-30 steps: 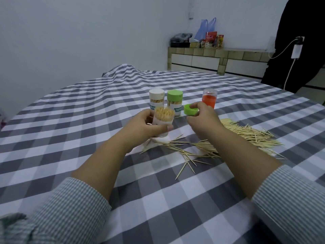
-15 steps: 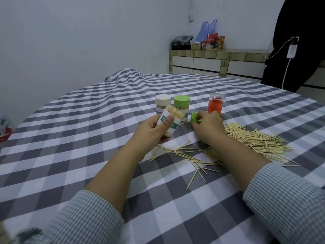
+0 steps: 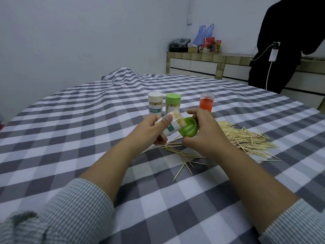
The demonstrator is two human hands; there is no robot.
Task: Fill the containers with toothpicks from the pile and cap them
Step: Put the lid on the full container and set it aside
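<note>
A home: checked tablecloth (image 3: 88,138), tiled counter (image 3: 211,58) with groceries (image 3: 207,44).

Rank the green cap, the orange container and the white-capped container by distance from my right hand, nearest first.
1. green cap: in the right hand grip.
2. orange container: just beyond the hand.
3. white-capped container: back left, beyond the green-capped container.

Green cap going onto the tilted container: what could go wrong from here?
1. The container in the left hand is tilted with its mouth full of toothpicks; tips sticking out may jam the green cap or spill.
2. The right hand holds the cap at an angle, so it may seat crooked.
3. Both hands hang over the loose pile; a dropped container could scatter it.
</note>
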